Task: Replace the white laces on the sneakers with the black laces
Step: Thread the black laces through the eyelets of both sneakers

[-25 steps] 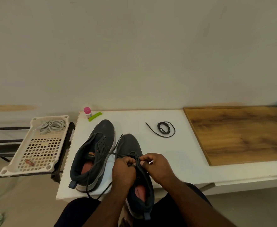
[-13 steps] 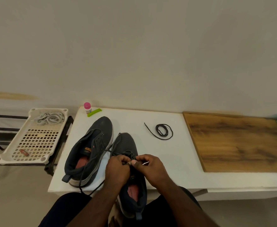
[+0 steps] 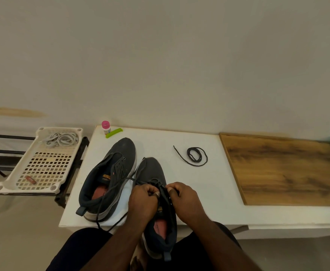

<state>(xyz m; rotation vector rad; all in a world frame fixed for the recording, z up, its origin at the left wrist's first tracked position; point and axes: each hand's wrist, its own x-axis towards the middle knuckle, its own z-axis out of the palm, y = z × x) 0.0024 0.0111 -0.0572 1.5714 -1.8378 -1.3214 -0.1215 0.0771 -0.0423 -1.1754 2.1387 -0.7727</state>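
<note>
From the head camera I see both hands working at the tongue of the near dark grey sneaker [image 3: 156, 218], which hangs over the front edge of the white table [image 3: 199, 192]. My left hand [image 3: 143, 200] has its fingers curled, pinching the black lace [image 3: 109, 194] at the eyelets. My right hand [image 3: 185, 201] is curled too, pinching the same lace on the other side of the eyelet row. A loose run of that lace trails across the second sneaker [image 3: 109, 178], which lies just left of the first and carries no lace. A coiled spare black lace [image 3: 194, 155] rests on the table, well apart to the right. The white laces [image 3: 60, 138] lie heaped in the perforated plastic tray [image 3: 43, 169] left of the table. A pink-capped bottle [image 3: 106, 127] and a green clip [image 3: 114, 133] sit at the table's far corner; a wooden board [image 3: 285, 169] lies to the right.
</note>
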